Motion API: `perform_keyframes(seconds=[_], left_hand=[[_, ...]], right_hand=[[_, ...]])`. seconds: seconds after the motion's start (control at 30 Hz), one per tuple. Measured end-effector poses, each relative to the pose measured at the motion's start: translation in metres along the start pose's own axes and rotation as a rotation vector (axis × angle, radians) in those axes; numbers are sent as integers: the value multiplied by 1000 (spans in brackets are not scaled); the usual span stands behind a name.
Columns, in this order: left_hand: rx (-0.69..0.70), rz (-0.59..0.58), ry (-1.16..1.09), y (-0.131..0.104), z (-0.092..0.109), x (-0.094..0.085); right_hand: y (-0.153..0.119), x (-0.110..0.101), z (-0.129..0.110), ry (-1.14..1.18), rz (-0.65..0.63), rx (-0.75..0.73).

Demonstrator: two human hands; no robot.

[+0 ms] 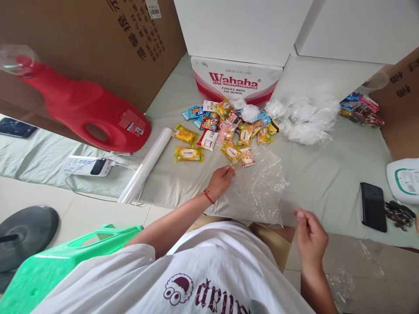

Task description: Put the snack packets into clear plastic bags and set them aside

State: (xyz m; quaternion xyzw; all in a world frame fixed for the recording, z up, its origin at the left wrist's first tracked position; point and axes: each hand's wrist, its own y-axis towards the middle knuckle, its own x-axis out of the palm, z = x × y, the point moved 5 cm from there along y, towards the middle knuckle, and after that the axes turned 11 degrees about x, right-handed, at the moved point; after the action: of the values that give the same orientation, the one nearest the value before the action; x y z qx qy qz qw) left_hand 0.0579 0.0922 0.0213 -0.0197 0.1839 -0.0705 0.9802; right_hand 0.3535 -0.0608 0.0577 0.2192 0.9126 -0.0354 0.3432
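Observation:
A thin sheet of clear plastic film [266, 183] lies crumpled on the cloth in front of me. My left hand [221, 179] is closed in a pinch at the film's far left corner, just below a yellow snack packet [231, 152]. To the right of the film, my right hand [310, 237] is raised with curled fingers; whether anything is in them is hidden. A pile of small wrapped snacks [225, 131] spreads beyond my left hand. Left of the pile lies a roll of clear film [147, 165]. Several film-wrapped bundles [309, 117] sit at the pile's right.
Behind the snacks stands a Wahaha carton [237, 80]. A red jug [88, 109] and a power bank [88, 166] are at left. On the right are a black phone [373, 207], keys [400, 216], a white bottle [404, 179] and more snacks [362, 109]. A green stool [65, 261] stands nearby.

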Motion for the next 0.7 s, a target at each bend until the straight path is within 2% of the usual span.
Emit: perform_keyframes(seconds=[0.07,0.13,0.27,0.37,0.5,0.6,0.63,0.7], left_hand=[[-13,-8,-26,-5,-2,3],[-15,-29,-29,-12,-4,6],[29,-75,10,-23,-5,1],[88,-54,113,-23,-8,-17],[80,-25,218,-8,-21,-44],[81,-79,263,14,-26,-52],[103,-53,303,21,-23,-54],[182,116,410,33,-10,-63]], right_hand=[[31,2,4,-37,144,111],[65,20,6,-88,128,138],[116,75,4,-251,-128,71],[126,92,4,-219,-305,70],[120,71,20,-14,-310,226],[108,51,32,8,-285,306],[103,45,34,-14,-271,326],[92,35,37,-88,-216,373]])
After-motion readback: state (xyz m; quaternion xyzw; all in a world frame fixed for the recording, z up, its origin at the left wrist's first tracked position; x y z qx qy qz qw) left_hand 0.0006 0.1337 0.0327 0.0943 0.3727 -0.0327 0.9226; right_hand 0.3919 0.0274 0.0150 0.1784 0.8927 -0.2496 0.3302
